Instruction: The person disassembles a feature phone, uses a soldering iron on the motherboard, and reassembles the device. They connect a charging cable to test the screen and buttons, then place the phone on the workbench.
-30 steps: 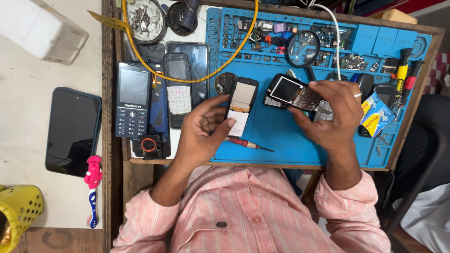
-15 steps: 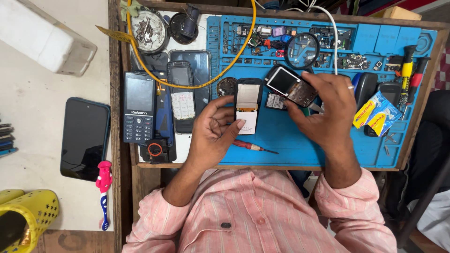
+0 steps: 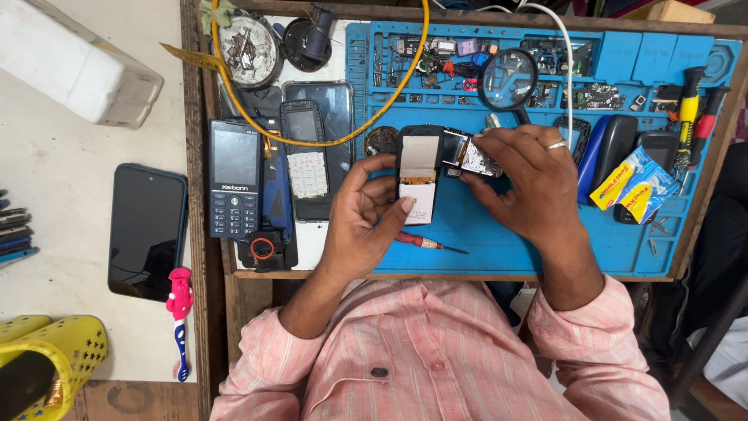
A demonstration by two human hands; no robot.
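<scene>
wooden bench seen from above, most of it covered by a blue repair mat (image 3: 545,249) with moulded compartments along its far edge.

left hand (image 3: 362,222) curled around an opened phone body (image 3: 419,178), thumb on its left edge, fingertips on its lower white part; the part is upright in the grip, just above the mat. right hand (image 3: 530,183), a ring on one finger, closed on a small circuit board (image 3: 467,154), which sits touching the right side of the phone body. both parts are at mid-mat, between the two hands.

near the hands: a red-handled screwdriver (image 3: 425,242) lies on the mat just below the left hand. a magnifying glass (image 3: 506,79) lies beyond the right hand, over the parts compartments. right of the right hand are dark phone shells and two yellow-and-blue sachets (image 3: 633,185). screwdrivers with red and yellow handles (image 3: 693,105) rest at the mat's right edge.

left of the mat: a dark keypad phone (image 3: 234,179), a stripped phone with a bare white keypad (image 3: 306,160), and a round tin of small metal parts (image 3: 248,48). a yellow cable (image 3: 312,140) loops over them.

off the bench, on the pale surface at left: a black smartphone (image 3: 146,231), a pink-headed toothbrush (image 3: 180,320), a yellow perforated basket (image 3: 47,359).
</scene>
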